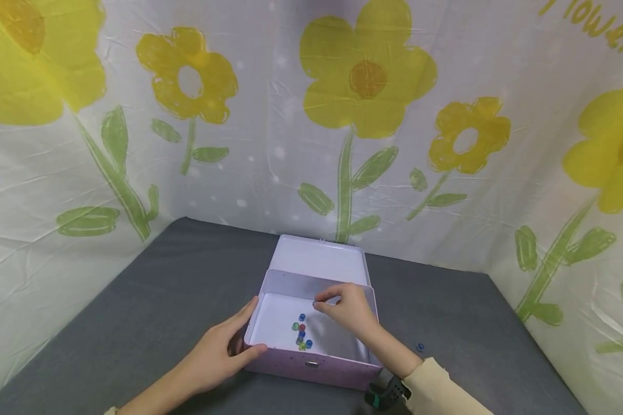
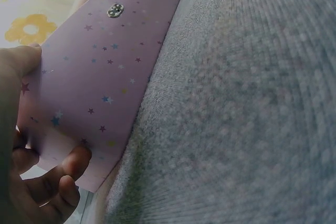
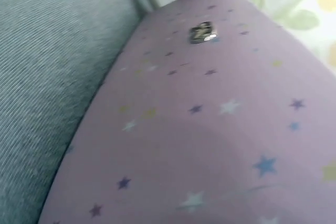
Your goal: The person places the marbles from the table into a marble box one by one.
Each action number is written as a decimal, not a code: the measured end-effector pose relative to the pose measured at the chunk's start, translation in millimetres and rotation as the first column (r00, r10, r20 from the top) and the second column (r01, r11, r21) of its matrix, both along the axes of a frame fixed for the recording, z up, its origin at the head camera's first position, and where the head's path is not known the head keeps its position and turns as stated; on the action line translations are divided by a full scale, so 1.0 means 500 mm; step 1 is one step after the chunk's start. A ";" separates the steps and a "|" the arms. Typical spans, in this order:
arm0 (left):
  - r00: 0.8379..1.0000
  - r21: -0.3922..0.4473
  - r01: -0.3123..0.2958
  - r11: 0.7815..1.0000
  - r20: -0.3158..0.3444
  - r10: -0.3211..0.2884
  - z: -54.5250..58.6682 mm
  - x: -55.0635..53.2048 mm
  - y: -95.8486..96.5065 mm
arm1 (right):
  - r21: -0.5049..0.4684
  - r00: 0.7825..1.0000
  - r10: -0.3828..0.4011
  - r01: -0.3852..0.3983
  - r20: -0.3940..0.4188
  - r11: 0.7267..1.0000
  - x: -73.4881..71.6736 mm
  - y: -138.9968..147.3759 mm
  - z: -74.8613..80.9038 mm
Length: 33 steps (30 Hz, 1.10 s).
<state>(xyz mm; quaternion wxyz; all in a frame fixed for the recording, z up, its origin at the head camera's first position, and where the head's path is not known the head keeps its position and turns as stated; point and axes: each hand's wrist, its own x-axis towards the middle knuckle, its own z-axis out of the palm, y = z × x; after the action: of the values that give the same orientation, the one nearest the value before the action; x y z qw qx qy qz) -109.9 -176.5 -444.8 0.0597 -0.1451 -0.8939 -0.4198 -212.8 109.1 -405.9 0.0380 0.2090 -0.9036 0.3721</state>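
Observation:
An open lilac box [image 1: 314,369] with a star print stands on the grey table, its lid tipped back behind it. My left hand [image 1: 215,351] grips the box's front left corner, thumb on the front rim and fingers along the left side; the left wrist view shows its fingers [image 2: 77,162] against the box wall. Inside the box, over the white floor, my right hand [image 1: 350,308] pinches a small dark bead [image 1: 315,303] between thumb and fingertip. Several small beads [image 1: 302,327], blue, green, red and yellow-green, lie in the box left of my right hand.
A single blue bead [image 1: 420,347] lies on the table [image 1: 462,323] right of the box, close to my right forearm. The raised lid [image 1: 319,257] backs toward a cloth wall [image 1: 270,115] painted with yellow flowers. A metal clasp [image 1: 312,363] sits on the box's front.

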 end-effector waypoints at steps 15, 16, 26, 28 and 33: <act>1.000 0.006 -0.002 1.000 0.026 0.002 0.002 0.000 0.002 | 0.181 0.991 0.133 -0.132 0.009 0.975 0.012 -0.006 -0.003; 1.000 0.000 -0.005 1.000 0.027 0.005 0.003 0.001 0.002 | 0.188 0.991 0.133 -0.133 0.014 0.973 0.013 -0.006 -0.003; 1.000 0.004 -0.004 1.000 0.026 0.004 0.004 0.002 0.002 | 0.209 0.990 0.143 -0.143 0.017 0.967 0.020 -0.006 -0.001; 1.000 0.005 -0.003 1.000 0.023 0.003 0.004 0.002 0.002 | 0.213 0.989 0.144 -0.144 0.018 0.966 0.021 -0.005 -0.001; 1.000 0.014 -0.002 1.000 0.025 0.001 0.004 0.002 0.003 | 0.227 0.990 0.136 -0.138 0.024 0.964 0.021 -0.006 -0.002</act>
<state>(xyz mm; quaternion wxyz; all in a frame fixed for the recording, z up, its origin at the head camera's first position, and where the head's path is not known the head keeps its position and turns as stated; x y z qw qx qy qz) -108.8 -175.0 -442.9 0.0500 -0.1388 -0.8918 -0.4277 -202.3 106.2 -406.7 -0.0156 0.2725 -0.9238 0.2684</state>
